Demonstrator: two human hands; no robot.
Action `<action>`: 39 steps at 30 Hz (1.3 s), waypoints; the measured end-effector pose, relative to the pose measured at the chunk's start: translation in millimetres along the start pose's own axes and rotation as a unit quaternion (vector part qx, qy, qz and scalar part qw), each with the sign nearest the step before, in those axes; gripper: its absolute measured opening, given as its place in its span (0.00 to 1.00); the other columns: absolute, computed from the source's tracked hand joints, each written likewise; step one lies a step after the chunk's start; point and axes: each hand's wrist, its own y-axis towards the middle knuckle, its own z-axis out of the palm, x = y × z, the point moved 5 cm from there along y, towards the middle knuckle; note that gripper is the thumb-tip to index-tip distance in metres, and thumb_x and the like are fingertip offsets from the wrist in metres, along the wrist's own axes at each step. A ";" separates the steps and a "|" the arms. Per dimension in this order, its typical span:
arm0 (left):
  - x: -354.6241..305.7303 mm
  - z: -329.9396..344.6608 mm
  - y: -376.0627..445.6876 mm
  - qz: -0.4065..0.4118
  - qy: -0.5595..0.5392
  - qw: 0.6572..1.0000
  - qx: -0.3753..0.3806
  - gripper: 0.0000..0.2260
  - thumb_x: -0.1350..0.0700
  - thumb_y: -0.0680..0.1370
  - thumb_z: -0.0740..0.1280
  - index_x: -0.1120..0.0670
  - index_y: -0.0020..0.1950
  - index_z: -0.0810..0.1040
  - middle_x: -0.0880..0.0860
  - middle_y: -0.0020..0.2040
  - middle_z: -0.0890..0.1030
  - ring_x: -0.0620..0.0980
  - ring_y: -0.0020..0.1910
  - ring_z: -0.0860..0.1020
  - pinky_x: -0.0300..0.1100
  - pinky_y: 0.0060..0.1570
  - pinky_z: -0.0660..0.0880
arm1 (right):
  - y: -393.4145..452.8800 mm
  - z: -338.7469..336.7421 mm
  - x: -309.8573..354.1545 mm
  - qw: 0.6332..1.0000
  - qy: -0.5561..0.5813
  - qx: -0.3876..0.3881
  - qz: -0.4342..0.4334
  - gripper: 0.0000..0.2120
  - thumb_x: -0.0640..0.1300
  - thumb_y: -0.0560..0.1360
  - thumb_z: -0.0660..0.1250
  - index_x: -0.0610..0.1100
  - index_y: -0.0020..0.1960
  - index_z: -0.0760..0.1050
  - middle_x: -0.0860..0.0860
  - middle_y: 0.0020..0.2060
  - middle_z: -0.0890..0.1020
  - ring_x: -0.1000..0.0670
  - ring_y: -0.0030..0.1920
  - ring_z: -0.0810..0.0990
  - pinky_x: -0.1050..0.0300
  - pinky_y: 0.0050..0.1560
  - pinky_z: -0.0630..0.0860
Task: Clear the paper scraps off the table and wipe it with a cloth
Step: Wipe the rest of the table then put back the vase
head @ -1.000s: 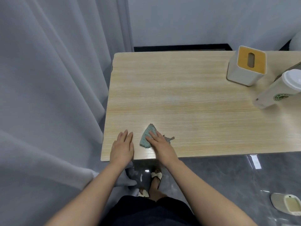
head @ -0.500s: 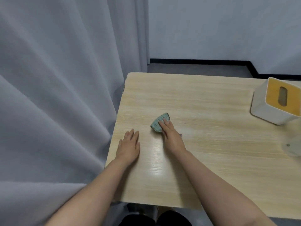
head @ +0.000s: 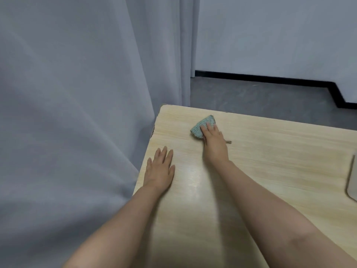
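A small teal knitted cloth (head: 199, 127) lies folded on the light wooden table (head: 270, 155), near its far left corner. My right hand (head: 213, 144) presses flat on the cloth with straight fingers, and a dark corner of the cloth pokes out to the right of the hand. My left hand (head: 159, 172) rests palm down on the table by its left edge, fingers straight, holding nothing. No paper scraps show on the visible tabletop.
A grey curtain (head: 77, 113) hangs against the table's left edge. Grey floor and a white wall with a black skirting (head: 260, 78) lie beyond the far edge. The edge of a white box (head: 352, 180) shows at the right border.
My right hand has pushed the cloth away from the near edge toward the far left corner. The view has shifted forward and left, and the left hand has stayed flat on the table.
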 end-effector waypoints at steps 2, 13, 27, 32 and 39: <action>4.0 4.6 14.7 0.009 0.022 1.000 -0.006 0.24 0.46 0.83 0.44 0.48 0.78 0.44 0.46 0.78 0.40 0.47 0.76 0.39 0.51 0.73 0.40 | 18.6 3.8 -7.0 0.998 -0.049 0.013 0.036 0.22 0.42 0.82 0.50 0.47 0.76 0.54 0.49 0.76 0.53 0.46 0.76 0.48 0.49 0.74 0.42; 16.5 28.5 19.9 0.062 0.070 0.990 -0.107 0.25 0.44 0.81 0.39 0.50 0.77 0.53 0.49 0.78 0.52 0.50 0.76 0.49 0.54 0.71 0.47 | 74.3 51.9 47.8 0.995 -0.083 0.044 0.014 0.22 0.51 0.82 0.43 0.53 0.76 0.49 0.51 0.77 0.48 0.47 0.76 0.41 0.48 0.72 0.34; 15.5 27.6 20.3 0.069 0.060 0.988 -0.122 0.25 0.46 0.80 0.50 0.49 0.77 0.53 0.49 0.77 0.54 0.50 0.76 0.50 0.54 0.72 0.47 | 82.6 44.2 33.1 0.990 -0.078 -0.010 0.121 0.24 0.53 0.80 0.46 0.57 0.76 0.51 0.51 0.77 0.47 0.44 0.76 0.40 0.44 0.71 0.32; 14.9 27.4 21.0 0.073 0.078 0.987 -0.120 0.24 0.47 0.78 0.51 0.52 0.73 0.64 0.52 0.75 0.62 0.52 0.75 0.55 0.56 0.72 0.50 | 88.8 81.4 112.5 0.990 -0.085 0.091 -0.073 0.22 0.55 0.81 0.44 0.58 0.75 0.51 0.52 0.77 0.46 0.45 0.76 0.38 0.46 0.69 0.28; 15.4 28.4 20.8 0.068 0.055 0.988 -0.128 0.25 0.46 0.79 0.51 0.50 0.77 0.55 0.49 0.77 0.55 0.50 0.76 0.51 0.54 0.72 0.47 | 78.8 49.8 42.6 0.995 -0.092 0.023 0.032 0.24 0.58 0.81 0.40 0.58 0.76 0.46 0.54 0.77 0.45 0.47 0.76 0.40 0.48 0.70 0.30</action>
